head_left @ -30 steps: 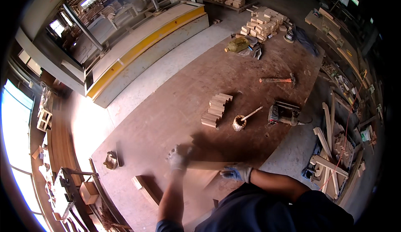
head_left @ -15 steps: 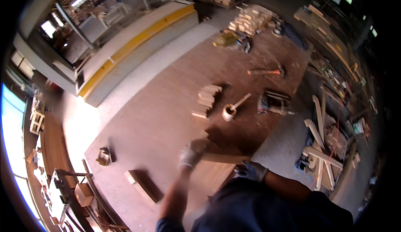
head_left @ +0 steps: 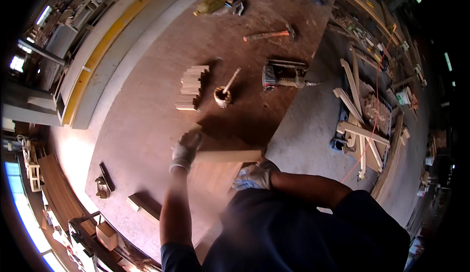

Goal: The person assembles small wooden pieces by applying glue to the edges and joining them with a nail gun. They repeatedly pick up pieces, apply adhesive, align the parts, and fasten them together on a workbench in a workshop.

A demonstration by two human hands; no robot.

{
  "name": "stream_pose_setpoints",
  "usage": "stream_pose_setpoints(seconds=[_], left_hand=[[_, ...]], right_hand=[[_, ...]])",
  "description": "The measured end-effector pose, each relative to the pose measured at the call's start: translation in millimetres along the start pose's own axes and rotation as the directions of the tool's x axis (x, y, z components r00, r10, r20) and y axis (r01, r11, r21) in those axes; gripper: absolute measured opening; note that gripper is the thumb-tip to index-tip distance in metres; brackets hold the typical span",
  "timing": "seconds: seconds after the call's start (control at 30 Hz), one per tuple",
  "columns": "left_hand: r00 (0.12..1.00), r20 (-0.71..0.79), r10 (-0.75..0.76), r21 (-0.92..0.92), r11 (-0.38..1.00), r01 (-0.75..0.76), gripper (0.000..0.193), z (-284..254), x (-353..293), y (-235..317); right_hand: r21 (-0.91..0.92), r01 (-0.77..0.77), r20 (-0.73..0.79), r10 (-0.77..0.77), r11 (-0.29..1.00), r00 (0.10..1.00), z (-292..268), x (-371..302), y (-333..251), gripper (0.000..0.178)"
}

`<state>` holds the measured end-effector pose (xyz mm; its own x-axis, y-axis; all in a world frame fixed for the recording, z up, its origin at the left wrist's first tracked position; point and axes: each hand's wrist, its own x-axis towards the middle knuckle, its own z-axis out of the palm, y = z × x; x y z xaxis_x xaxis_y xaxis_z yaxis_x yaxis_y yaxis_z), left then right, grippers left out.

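Observation:
A pale wooden panel [head_left: 211, 178] with a raised strip [head_left: 227, 156] along its far side lies in front of my body, over the near part of the brown worktable. My left hand [head_left: 185, 150], in a pale work glove, is closed around the panel's left end; a bit of wood shows just beyond the fingers. My right hand [head_left: 253, 176], gloved in grey and blue, grips the near right corner, its fingers partly hidden. Past the panel stand a glue pot [head_left: 223, 97] with a stick in it and a row of small wood blocks [head_left: 192, 88].
A cordless drill [head_left: 284, 78] and an orange-handled hammer [head_left: 269, 34] lie farther off on the brown table [head_left: 147, 108]. One wood block [head_left: 142, 206] sits at the near left. Loose wooden pieces [head_left: 362, 130] are heaped at the right. A yellow-striped bench [head_left: 115, 37] runs along the far left.
My view has turned, so the tools and blocks appear farther left and higher. Both hands stay on the panel, which now lies more level in the picture.

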<state>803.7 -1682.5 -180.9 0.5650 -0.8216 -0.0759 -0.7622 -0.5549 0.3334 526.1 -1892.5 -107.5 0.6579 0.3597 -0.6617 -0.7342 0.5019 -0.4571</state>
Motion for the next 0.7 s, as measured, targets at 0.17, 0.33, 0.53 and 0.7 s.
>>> stream_pose_setpoints(seconds=[0.17,0.33,0.53,0.7], left_hand=[[0.999,0.037,-0.003,0.016,1.000,0.002,0.034,-24.4,51.8,2.8],[0.883,0.141,-0.447,-0.396,0.792,0.464,0.073,-65.3,81.4,24.6],[0.868,-0.200,-0.455,-0.169,0.888,0.427,0.077,-73.3,52.8,45.1],[0.976,-0.164,0.142,-0.143,0.976,-0.166,0.076,-81.2,34.0,135.6]], right_hand=[[0.151,-0.005,-0.127,0.025,0.989,0.992,-7.9,14.3,-31.9,0.045],[0.013,-0.035,-0.157,0.037,0.999,0.987,-4.3,24.0,-69.8,0.040],[-0.236,-0.005,-0.057,-0.009,0.972,0.998,-22.1,24.7,-61.8,0.039],[-0.600,0.137,-0.221,-0.328,0.788,0.919,-95.3,12.8,-3.2,0.037]])
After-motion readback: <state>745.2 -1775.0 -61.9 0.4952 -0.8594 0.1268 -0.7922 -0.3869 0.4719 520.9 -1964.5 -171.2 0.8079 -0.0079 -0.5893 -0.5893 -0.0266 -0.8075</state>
